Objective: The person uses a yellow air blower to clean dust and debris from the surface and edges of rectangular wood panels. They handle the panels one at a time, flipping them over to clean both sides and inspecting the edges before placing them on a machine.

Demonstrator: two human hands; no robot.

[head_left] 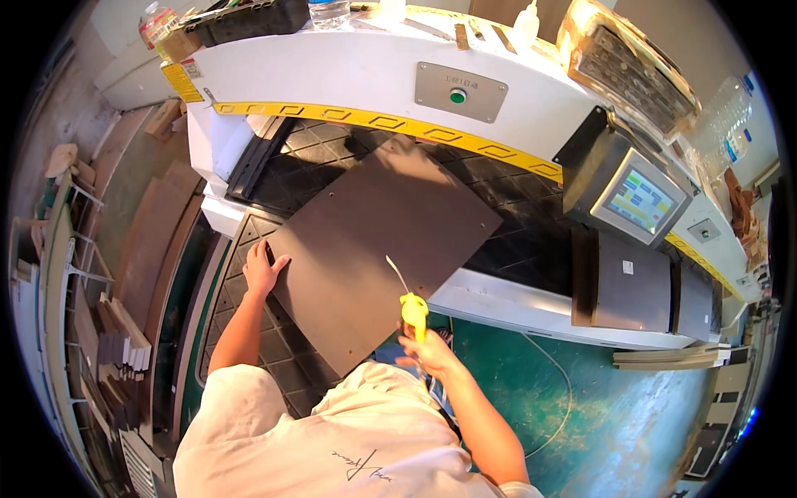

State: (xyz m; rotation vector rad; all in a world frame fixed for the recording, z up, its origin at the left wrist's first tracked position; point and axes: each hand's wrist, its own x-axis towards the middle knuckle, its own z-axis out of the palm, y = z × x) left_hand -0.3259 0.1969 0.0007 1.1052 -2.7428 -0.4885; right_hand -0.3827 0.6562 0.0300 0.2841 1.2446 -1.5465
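Note:
A large brown panel (pixel 365 224) with small holes near its corners lies turned diagonally on the black, grid-patterned machine bed (pixel 311 149). At the panel's left corner, my left hand (pixel 261 270) grips the edge, its thumb over the top face. My right hand (pixel 432 353) is closed around a yellow air blow gun (pixel 413 313) near the panel's lower right edge. The gun's thin, bent metal nozzle (pixel 393 270) points away from me over the panel. My palm hides part of the gun's handle.
A white machine beam (pixel 332 70) with a yellow guard strip spans the far side, bearing a green button (pixel 457 96). A touchscreen (pixel 641 202) juts out at right. More panels (pixel 633 286) stand below it. Stacked strips (pixel 124 336) lie left; a hose (pixel 567 373) crosses the green floor.

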